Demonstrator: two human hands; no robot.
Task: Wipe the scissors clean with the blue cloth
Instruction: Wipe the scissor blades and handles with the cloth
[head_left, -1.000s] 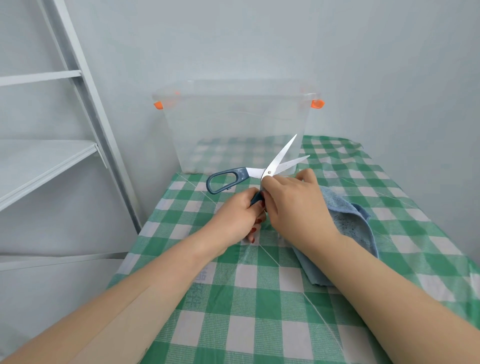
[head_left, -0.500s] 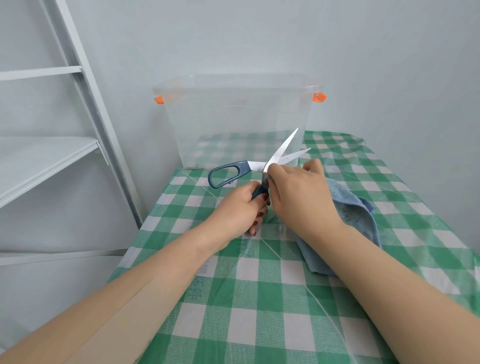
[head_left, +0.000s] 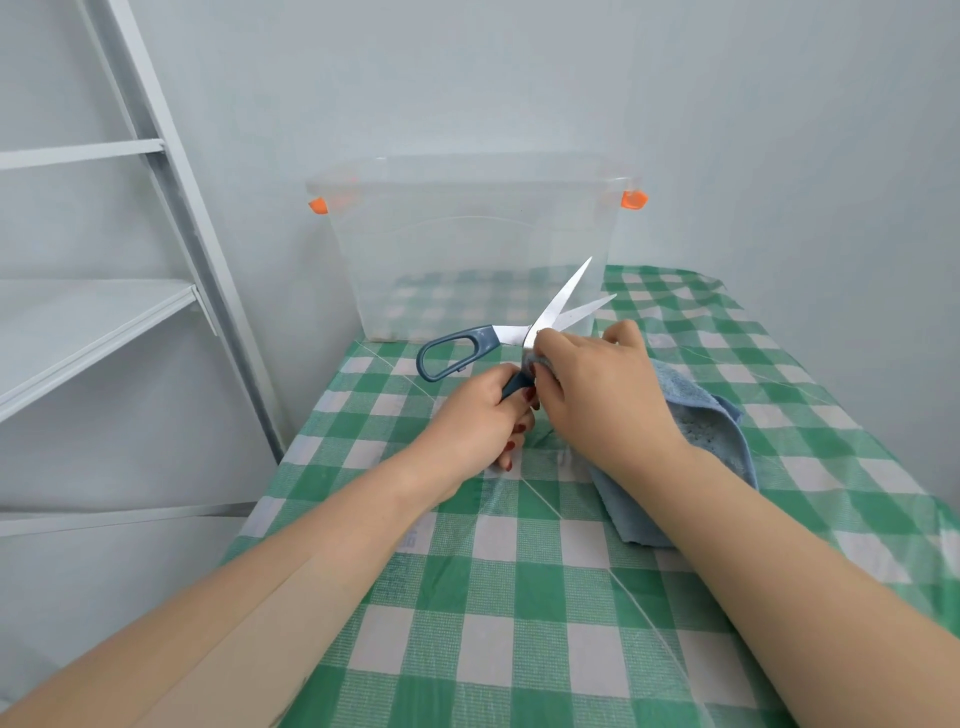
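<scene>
The scissors (head_left: 558, 309) have dark blue handles and shiny blades, spread open and pointing up to the right, held above the table. My left hand (head_left: 480, 421) grips the lower handle; the other handle loop (head_left: 452, 353) sticks out to the left. My right hand (head_left: 602, 395) holds the blue cloth (head_left: 696, 415) and pinches a fold of it against a blade near the pivot. The rest of the cloth trails down to the table under my right forearm.
A clear plastic storage box (head_left: 478, 244) with orange clips stands at the back of the table against the wall. The table wears a green and white checked cover (head_left: 519, 597). A white metal shelf rack (head_left: 104, 312) stands to the left.
My hands and the scissors have stayed almost in place. The view has tilted slightly, and my right hand's fingers have shifted a little along the blade near the pivot.
</scene>
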